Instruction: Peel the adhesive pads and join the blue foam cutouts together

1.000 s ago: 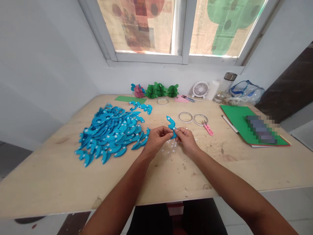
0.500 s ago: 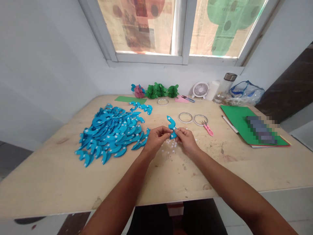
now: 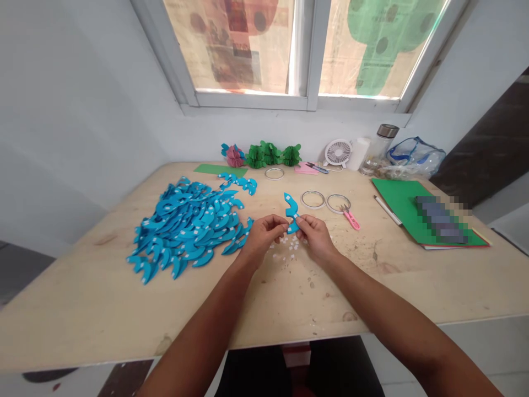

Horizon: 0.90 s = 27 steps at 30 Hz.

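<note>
My left hand (image 3: 262, 236) and my right hand (image 3: 316, 237) meet over the middle of the wooden table (image 3: 103, 309). Both pinch the lower end of one curved blue paper cutout (image 3: 291, 208), which stands up between the fingertips. Small white paper scraps (image 3: 289, 248) lie on the table just under the hands. A big pile of matching blue cutouts (image 3: 185, 223) with white tabs lies to the left of my left hand.
Tape rings (image 3: 313, 199) and pink snips (image 3: 351, 218) lie beyond my right hand. Green sheets with a pen (image 3: 413, 212) are at the right. Along the wall stand green and pink paper ornaments (image 3: 270, 154), a small fan (image 3: 338, 153), a jar (image 3: 382, 144) and a plastic bag (image 3: 415, 157).
Both hands keep their pinch on the blue cutout with only slight finger movement. The view has shifted a little.
</note>
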### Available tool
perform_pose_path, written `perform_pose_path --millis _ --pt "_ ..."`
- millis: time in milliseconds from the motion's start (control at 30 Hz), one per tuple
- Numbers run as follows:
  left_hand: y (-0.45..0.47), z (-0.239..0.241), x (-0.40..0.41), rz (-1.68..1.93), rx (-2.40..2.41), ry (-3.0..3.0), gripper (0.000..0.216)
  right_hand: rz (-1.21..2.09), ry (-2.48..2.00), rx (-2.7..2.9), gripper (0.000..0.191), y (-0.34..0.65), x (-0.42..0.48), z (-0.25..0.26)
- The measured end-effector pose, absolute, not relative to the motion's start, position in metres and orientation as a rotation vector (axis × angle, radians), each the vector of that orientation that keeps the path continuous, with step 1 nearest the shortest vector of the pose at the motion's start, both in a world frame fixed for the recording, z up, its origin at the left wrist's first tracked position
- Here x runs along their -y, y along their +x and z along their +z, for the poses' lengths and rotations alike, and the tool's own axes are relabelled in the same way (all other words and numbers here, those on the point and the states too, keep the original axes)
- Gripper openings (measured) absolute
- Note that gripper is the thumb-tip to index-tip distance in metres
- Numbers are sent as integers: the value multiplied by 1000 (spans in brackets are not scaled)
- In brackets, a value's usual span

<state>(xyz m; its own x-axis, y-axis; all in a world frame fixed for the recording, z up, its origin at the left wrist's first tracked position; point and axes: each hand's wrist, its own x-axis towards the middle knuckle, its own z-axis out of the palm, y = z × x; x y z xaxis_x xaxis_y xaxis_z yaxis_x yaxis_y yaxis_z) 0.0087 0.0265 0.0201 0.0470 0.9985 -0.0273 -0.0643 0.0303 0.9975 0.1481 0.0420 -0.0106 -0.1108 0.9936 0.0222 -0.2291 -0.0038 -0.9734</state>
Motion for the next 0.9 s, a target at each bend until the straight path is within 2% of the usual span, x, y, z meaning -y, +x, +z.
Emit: perform_pose_path --millis 300,600,900 --pt "3 18 -30 1080 -982 1013 14 1383 -955 1191 31 147 -40 -7" --pt "4 16 -33 1240 -1088 994 21 1307 -1018 1254 30 147 -40 -7" --pt "4 10 -39 1446 -1043 925 37 1290 -1047 1422 31 142 -33 -10"
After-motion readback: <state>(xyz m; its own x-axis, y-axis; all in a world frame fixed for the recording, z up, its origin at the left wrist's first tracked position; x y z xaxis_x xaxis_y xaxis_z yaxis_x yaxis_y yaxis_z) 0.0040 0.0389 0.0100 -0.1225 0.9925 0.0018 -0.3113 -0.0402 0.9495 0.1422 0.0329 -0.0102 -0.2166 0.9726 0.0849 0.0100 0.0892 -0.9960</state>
